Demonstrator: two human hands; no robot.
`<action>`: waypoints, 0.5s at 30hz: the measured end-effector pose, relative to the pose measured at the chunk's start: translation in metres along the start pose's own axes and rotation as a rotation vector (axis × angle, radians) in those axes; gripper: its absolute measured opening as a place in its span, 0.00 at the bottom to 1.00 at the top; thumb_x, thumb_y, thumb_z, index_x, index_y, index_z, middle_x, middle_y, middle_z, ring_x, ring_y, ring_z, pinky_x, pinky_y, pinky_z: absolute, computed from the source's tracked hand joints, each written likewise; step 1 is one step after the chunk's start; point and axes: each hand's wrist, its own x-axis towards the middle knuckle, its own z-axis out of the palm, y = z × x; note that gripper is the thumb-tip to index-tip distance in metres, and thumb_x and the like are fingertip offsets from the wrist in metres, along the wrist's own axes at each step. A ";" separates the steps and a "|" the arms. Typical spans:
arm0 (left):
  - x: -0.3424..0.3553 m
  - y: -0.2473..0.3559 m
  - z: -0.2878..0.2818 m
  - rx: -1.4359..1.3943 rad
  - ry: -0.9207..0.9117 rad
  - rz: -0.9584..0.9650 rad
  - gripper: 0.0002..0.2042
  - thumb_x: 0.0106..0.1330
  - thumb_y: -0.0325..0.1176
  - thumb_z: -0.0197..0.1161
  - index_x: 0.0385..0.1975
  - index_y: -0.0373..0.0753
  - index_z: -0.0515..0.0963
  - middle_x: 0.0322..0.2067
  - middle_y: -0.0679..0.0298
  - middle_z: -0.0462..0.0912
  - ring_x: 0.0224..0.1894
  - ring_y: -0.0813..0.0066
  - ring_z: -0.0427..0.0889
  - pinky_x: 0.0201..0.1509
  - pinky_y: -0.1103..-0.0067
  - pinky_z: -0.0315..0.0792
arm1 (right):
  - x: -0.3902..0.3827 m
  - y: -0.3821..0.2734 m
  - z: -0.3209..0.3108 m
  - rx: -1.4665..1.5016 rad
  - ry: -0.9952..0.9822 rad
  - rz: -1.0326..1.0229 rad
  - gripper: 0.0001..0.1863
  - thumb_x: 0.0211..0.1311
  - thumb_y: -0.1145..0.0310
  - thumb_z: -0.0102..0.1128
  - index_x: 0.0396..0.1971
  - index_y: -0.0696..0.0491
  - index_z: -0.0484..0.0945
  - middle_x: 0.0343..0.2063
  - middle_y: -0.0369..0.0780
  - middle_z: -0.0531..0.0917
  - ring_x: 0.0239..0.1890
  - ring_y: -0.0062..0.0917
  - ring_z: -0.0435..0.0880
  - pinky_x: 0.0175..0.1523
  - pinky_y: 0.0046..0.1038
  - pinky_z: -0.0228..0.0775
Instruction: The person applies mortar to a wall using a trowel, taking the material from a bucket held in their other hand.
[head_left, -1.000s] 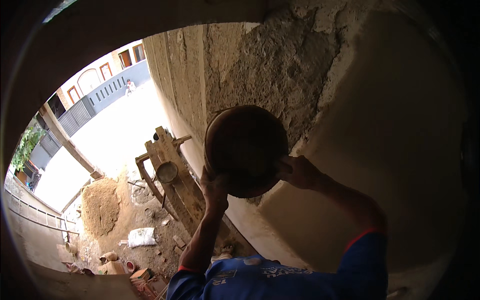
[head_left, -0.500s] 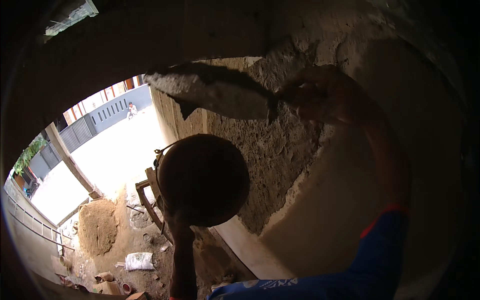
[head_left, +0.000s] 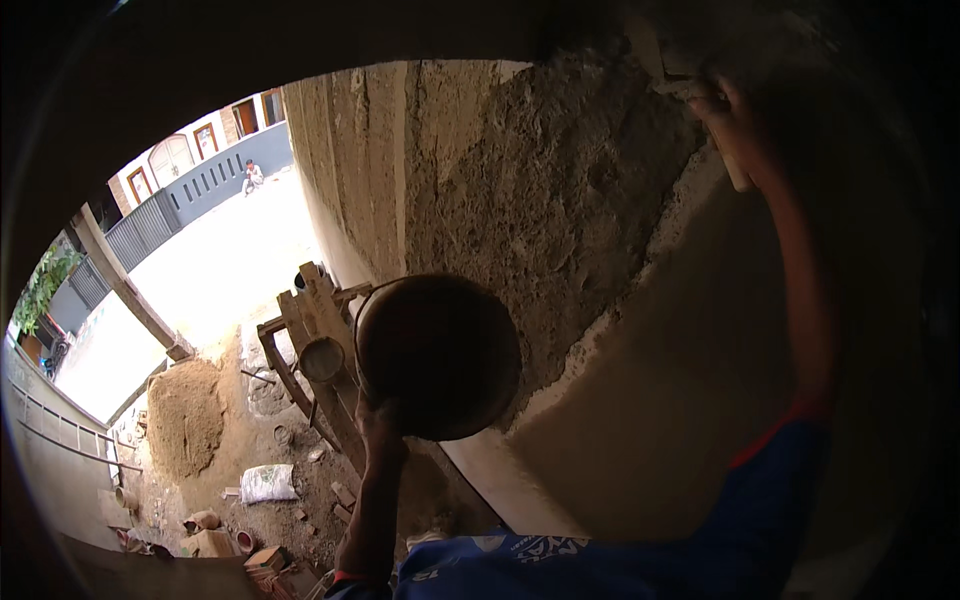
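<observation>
My left hand is closed on the near rim of a dark round bucket, held out in front of me; its inside is too dark to make out. High at the right, my right hand grips a trowel by its handle. The trowel's blade is up at the top of the wall, partly lost in shadow, and I cannot tell whether it touches the surface. Rough wet-looking mortar covers the wall left of that hand, bordering a smoother plastered area.
Beside the bucket stands a wooden trestle with a small round pot on it. Far below lie a sand heap, a white sack and bricks. A ladder leans at the left; a person sits by the far wall.
My right hand has swung the trowel up and right; the mortar load seen on its blade no longer shows there. The bucket in my left hand has shifted slightly right.
</observation>
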 end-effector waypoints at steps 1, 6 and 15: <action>0.000 -0.004 0.006 0.036 0.001 -0.036 0.27 0.57 0.27 0.57 0.60 0.36 0.65 0.47 0.61 0.79 0.44 0.73 0.81 0.44 0.77 0.78 | -0.021 0.001 0.009 0.051 -0.015 0.078 0.32 0.62 0.58 0.58 0.63 0.53 0.62 0.38 0.40 0.78 0.27 0.19 0.76 0.32 0.27 0.73; -0.008 -0.045 0.029 0.005 -0.055 -0.214 0.27 0.57 0.25 0.57 0.60 0.35 0.65 0.47 0.61 0.79 0.45 0.73 0.80 0.46 0.78 0.77 | -0.150 0.020 0.070 0.092 -0.826 0.265 0.34 0.58 0.65 0.58 0.63 0.60 0.61 0.53 0.49 0.70 0.43 0.26 0.78 0.42 0.28 0.74; -0.046 -0.080 0.044 -0.055 0.132 0.062 0.26 0.60 0.27 0.61 0.59 0.33 0.64 0.52 0.60 0.75 0.52 0.71 0.75 0.56 0.77 0.70 | -0.283 0.056 0.184 0.765 -1.155 0.873 0.19 0.61 0.74 0.51 0.53 0.60 0.64 0.33 0.44 0.76 0.28 0.25 0.80 0.27 0.28 0.75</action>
